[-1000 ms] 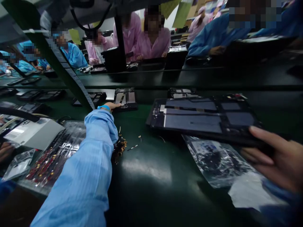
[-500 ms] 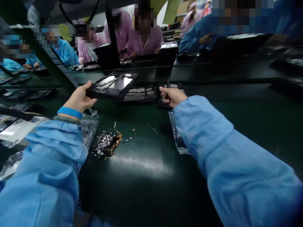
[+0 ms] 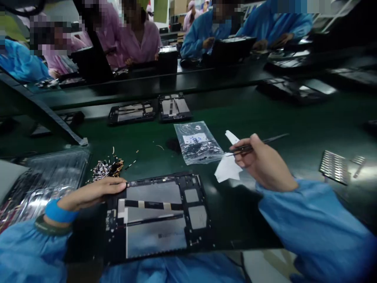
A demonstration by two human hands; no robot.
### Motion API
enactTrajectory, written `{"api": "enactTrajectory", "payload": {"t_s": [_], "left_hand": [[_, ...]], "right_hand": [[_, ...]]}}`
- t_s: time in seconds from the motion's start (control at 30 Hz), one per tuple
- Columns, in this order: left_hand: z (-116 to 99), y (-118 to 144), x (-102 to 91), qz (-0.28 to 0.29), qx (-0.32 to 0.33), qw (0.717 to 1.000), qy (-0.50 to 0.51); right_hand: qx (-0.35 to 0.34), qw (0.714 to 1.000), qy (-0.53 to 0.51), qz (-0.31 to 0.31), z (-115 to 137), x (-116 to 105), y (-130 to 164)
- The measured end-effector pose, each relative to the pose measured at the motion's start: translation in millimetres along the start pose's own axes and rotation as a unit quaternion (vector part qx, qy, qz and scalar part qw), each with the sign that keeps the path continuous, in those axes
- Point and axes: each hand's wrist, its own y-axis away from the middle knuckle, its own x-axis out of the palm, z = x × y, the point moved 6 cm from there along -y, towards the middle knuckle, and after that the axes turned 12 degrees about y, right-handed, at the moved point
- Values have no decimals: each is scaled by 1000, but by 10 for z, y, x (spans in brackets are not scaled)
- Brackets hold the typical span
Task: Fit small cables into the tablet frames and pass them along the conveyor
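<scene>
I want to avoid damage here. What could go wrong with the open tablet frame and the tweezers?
The tweezers in the right hand are pointed and could scratch the open tablet frame. The left hand pins only one corner, so the frame, near the table edge, may slide.

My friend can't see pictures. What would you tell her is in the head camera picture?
A person in blue sleeves rests the left hand on an opened tablet frame lying flat on a dark green table, while the right hand holds tweezers. Nearby lie a clear plastic bag and a pile of small gold parts.
</scene>
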Motion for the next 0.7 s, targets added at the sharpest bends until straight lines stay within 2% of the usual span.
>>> {"api": "enactTrajectory", "payload": {"t_s": [0.07, 0.17, 0.2, 0.27, 0.33, 0.4, 0.47, 0.57, 0.7], "left_hand": [[-122, -1, 56, -37, 54, 987, -144], [-541, -20, 269, -142, 200, 928, -280], [-678, -60, 421, -139, 244, 911, -301], [-891, -210, 811, -69, 312, 885, -338], [-1022, -409, 1176, 1, 351, 853, -387], [-1087, -615, 1430, 32, 366, 819, -440], [-1106, -780, 1564, 38, 367, 800, -472], [-1081, -897, 1612, 45, 361, 804, -470], [-1013, -896, 1609, 58, 356, 812, -459]], "right_hand": [[-13, 1000, -1, -14, -177, -25, 78], [-22, 1000, 10, -10, -372, 28, 141], [-31, 999, 30, 3, -413, 67, 144], [-62, 994, 85, 23, -468, 142, 126], [-96, 986, 137, 15, -500, 179, 82], [-114, 980, 162, -13, -529, 181, 31], [-129, 975, 181, -30, -543, 186, -7], [-144, 970, 195, -32, -535, 209, -28], [-148, 969, 197, -25, -511, 234, -29]]}}
